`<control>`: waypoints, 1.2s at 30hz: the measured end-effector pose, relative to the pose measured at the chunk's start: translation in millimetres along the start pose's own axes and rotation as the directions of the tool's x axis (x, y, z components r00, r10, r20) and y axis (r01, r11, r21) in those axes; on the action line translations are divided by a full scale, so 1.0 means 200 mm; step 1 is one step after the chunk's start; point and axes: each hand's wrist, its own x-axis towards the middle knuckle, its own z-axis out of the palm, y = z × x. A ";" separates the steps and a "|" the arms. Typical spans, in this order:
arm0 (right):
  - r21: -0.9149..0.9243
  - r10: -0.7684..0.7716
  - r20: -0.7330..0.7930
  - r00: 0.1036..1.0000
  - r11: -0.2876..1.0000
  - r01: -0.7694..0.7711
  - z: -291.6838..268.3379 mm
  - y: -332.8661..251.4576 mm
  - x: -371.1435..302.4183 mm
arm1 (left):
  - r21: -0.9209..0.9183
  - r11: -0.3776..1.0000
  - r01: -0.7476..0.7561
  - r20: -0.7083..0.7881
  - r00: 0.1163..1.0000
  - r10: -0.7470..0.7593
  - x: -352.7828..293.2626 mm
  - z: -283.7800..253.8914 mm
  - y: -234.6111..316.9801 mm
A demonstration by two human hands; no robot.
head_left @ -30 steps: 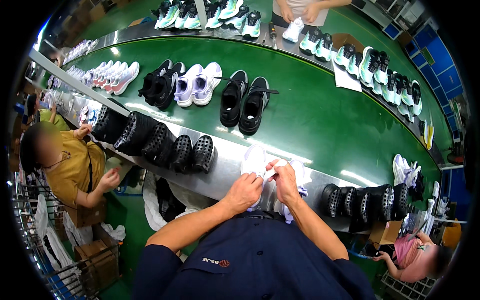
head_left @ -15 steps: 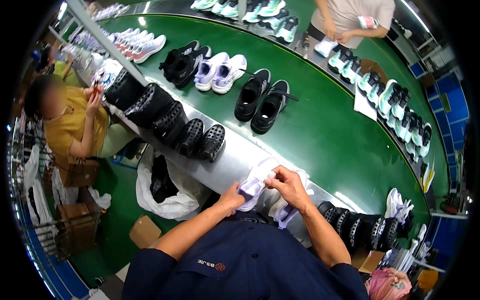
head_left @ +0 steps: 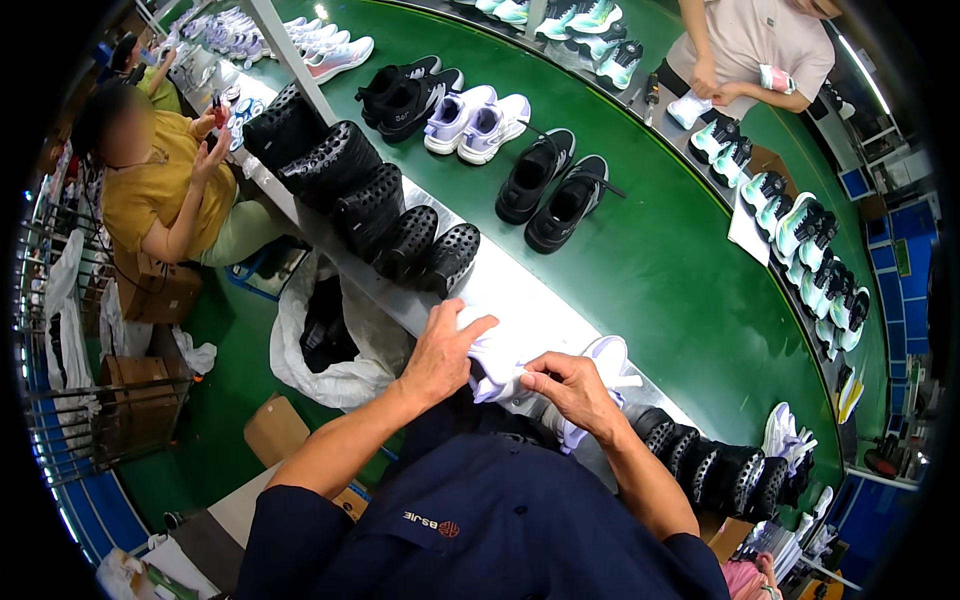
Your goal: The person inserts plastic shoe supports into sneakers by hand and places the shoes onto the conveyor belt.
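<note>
A white and lavender sneaker [head_left: 496, 352] lies at the metal table edge right in front of me, partly washed out by glare. My left hand [head_left: 438, 352] grips it from its left side, thumb across the top and fingers wrapped around. At the shoe's near right side, my right hand [head_left: 572, 390] pinches with thumb and forefinger; whatever sits between the fingertips is too small to make out. A matching sneaker [head_left: 607, 356] stands just beyond my right hand, partly covered by that hand.
Black perforated shoe forms [head_left: 447, 256] line the metal ledge on the left, others [head_left: 700, 450] on the right. Black sneakers [head_left: 568, 203] and a white-lavender pair [head_left: 478, 124] stand on the green belt [head_left: 690, 300]. A white sack [head_left: 300, 335] gapes below the ledge. Two co-workers [head_left: 175, 195] [head_left: 750, 50] handle items nearby.
My left hand has shifted forward and now lies over the sneaker's upper left side. The sneaker has turned in my grasp. The whole view has swung slightly.
</note>
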 end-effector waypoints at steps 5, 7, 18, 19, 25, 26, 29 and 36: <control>-0.042 -0.007 0.040 0.999 0.999 0.009 0.04 -0.02 0.02 | 0.007 0.995 -0.100 0.056 0.993 0.100 0.01 -0.06 0.02; -0.037 -0.002 0.048 0.999 0.999 0.004 0.06 -0.03 0.03 | -0.019 0.989 -0.145 0.063 0.987 0.146 0.01 -0.07 0.03; -0.198 0.116 0.131 0.985 0.976 -0.089 0.10 -0.07 0.12 | -0.066 0.995 -0.070 0.106 0.991 0.076 0.00 -0.08 0.02; -0.215 0.116 0.051 0.992 0.971 -0.102 0.11 -0.06 0.14 | -0.059 0.998 -0.006 0.112 0.994 0.012 -0.01 -0.06 0.01; -0.243 -0.104 -0.516 0.850 0.970 -0.029 0.14 0.14 0.17 | -0.140 0.752 0.644 0.210 0.762 -0.613 -0.03 0.24 -0.17; -0.238 -0.103 -0.527 0.844 0.971 -0.030 0.17 0.15 0.14 | -0.207 0.660 0.722 0.300 0.689 -0.660 -0.02 0.29 -0.18; -0.194 0.192 -0.377 0.906 0.940 -0.280 0.26 0.15 0.14 | -0.009 0.720 0.693 0.302 0.689 -0.659 -0.01 0.33 -0.11; 0.270 0.407 -0.317 0.856 0.904 -0.330 0.34 0.29 0.25 | 0.176 0.982 0.074 0.000 0.997 -0.075 0.09 0.21 0.00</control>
